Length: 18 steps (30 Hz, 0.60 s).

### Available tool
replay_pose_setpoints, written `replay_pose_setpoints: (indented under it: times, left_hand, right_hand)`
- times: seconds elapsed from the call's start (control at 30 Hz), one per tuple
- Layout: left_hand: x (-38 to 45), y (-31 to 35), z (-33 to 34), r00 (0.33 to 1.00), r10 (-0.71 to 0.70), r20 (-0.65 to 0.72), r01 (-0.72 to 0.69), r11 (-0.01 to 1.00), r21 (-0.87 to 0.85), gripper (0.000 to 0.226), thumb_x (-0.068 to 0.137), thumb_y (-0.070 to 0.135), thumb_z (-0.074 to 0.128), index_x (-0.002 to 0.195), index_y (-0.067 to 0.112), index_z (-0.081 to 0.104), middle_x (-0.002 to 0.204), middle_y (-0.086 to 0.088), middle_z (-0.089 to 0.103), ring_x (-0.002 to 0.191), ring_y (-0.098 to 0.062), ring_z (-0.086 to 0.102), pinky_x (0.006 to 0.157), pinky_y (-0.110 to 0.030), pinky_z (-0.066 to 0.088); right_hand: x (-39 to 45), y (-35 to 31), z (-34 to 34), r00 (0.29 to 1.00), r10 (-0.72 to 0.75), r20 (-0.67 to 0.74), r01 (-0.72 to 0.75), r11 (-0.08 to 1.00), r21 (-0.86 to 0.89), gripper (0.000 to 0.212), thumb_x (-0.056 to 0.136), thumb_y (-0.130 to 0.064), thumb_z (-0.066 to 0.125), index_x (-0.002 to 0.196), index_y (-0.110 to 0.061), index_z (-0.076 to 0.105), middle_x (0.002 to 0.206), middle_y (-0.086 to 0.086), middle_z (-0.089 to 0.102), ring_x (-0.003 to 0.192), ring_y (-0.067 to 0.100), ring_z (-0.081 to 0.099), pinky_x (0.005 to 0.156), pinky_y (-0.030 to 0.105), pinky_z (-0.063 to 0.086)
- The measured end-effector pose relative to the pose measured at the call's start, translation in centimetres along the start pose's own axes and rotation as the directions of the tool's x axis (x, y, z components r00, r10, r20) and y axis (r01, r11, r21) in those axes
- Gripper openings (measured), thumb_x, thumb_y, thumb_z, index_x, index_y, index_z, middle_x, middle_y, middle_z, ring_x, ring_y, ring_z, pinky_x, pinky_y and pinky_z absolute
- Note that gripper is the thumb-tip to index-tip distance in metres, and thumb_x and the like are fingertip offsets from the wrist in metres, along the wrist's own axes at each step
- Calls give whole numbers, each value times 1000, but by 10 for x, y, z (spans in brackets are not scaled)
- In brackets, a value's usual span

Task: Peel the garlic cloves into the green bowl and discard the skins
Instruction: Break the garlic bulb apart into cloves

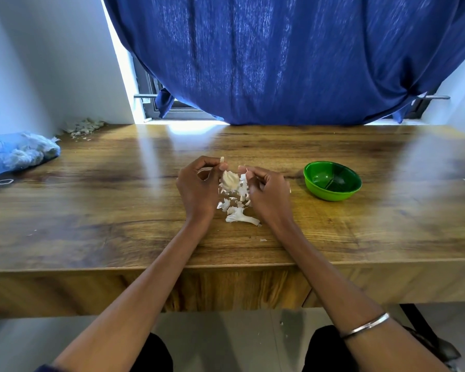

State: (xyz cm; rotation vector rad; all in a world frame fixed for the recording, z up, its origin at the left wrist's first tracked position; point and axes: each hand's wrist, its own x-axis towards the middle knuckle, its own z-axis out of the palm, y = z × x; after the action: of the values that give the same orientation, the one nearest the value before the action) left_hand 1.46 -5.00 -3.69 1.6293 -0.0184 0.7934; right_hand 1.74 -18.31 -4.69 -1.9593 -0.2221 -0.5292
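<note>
- Wood-grain counter (118, 210) spans the frame from left to right; its near edge crosses the lower middle.
- Left hand (196, 189), centre of frame: fingers curled, thumb and forefinger pinching a small pale piece at the fingertips, probably a strip of skin or a clove; too small to tell which.
- Right hand (266, 191), just right of the left: fingers curled inward with fingertips close to the garlic. Cannot tell for certain what it grips; a bit of white skin shows at its fingertips.
- Garlic bulb piece (229, 180) sits between the two hands, cream-coloured, ribbed, close to both sets of fingertips. Cannot tell whether it rests on the counter or is held up.
- Garlic skins (235, 208): white papery scraps scattered on the counter directly below and between the hands. A stem-like piece lies at the near end of the pile.
- Green bowl (332, 181), right of centre, on the counter, well apart from the right hand. Upright; no cloves visible inside.
- Blue mesh bag (16, 154) at the left edge of the frame, holding whitish lumps, likely garlic bulbs.
- Second heap of dry skins (83, 127) in the upper left, at the far corner of the counter against the wall.
- Blue curtain (293, 57) hangs across the upper frame behind the counter.
- Metal bangle (365, 325) on the right forearm, lower right.
</note>
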Motion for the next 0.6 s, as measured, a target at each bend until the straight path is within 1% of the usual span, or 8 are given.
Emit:
replay_pose_setpoints:
  times: [0.03, 0.1, 0.17, 0.2, 0.27, 0.37, 0.53, 0.6]
  left_hand:
    - [0, 0, 0, 1000, -4, 6, 4, 1000, -5, 15, 83, 9, 81, 85, 22, 75, 78, 11, 74, 75, -7, 74, 74, -30, 62]
    - [0, 0, 1, 1000, -6, 16, 6, 1000, -10, 12, 82, 10, 82, 87, 20, 77, 78, 9, 75, 75, -9, 74, 75, -32, 62]
    - [0, 0, 1, 1000, -4, 16, 4, 1000, -13, 11, 82, 9, 82, 90, 17, 80, 81, 7, 77, 78, -9, 75, 78, -32, 61]
    - [0, 1, 1, 1000, -6, 13, 6, 1000, -12, 12, 82, 8, 81, 91, 16, 80, 82, 6, 77, 80, -8, 75, 79, -31, 61]
    - [-1, 2, 1, 1000, -15, 14, 16, 1000, -20, 13, 82, 7, 80, 91, 16, 80, 84, 6, 78, 81, -8, 75, 80, -31, 61]
    - [-1, 2, 2, 999, -27, 40, 28, 999, -28, 14, 82, 5, 80, 92, 16, 80, 84, 6, 78, 80, -10, 75, 79, -33, 61]
    - [-5, 2, 5, 987, 18, 159, -33, 995, 91, 16, 87, 17, 79, 99, 27, 77, 85, 19, 73, 82, 2, 72, 79, -25, 60]
    - [-6, 0, 5, 980, -23, 197, 1, 994, 109, 12, 88, 25, 79, 100, 28, 77, 85, 20, 73, 82, 1, 72, 80, -28, 61]
  right_hand:
    - [-1, -2, -1, 1000, -8, -11, 8, 1000, 15, 25, 104, -20, 55, 118, -15, 75, 84, -13, 75, 50, -14, 51, 56, 4, 36]
    - [-3, -5, -2, 1000, 2, 0, -2, 999, 40, 29, 106, -28, 52, 112, -16, 77, 50, -24, 54, 44, -6, 49, 51, 7, 30]
    - [-4, -5, -2, 1000, -9, 14, 8, 999, 41, 32, 105, -35, 54, 101, -18, 80, 42, -17, 43, 43, 1, 41, 48, 12, 27]
    - [-4, -5, -1, 1000, -20, 20, 20, 999, 29, 31, 103, -37, 56, 94, -18, 80, 45, -16, 46, 44, 2, 42, 48, 15, 29]
    - [-3, -7, 0, 999, -17, 44, 16, 1000, 21, 22, 99, -36, 64, 91, -22, 79, 58, -14, 64, 52, 3, 57, 49, 19, 42]
    - [-4, -9, 0, 999, -7, 53, 5, 999, 40, 19, 93, -28, 72, 109, -20, 78, 82, -10, 77, 70, 4, 71, 59, 17, 54]
    - [-2, -3, 0, 998, -50, -24, 51, 998, 34, 24, 93, -22, 73, 116, -15, 76, 98, -7, 78, 81, -3, 71, 67, 15, 56]
    - [-2, -1, 0, 996, -65, -59, 67, 998, 17, 28, 93, -23, 73, 119, -12, 74, 106, -3, 77, 84, -8, 69, 68, 7, 51]
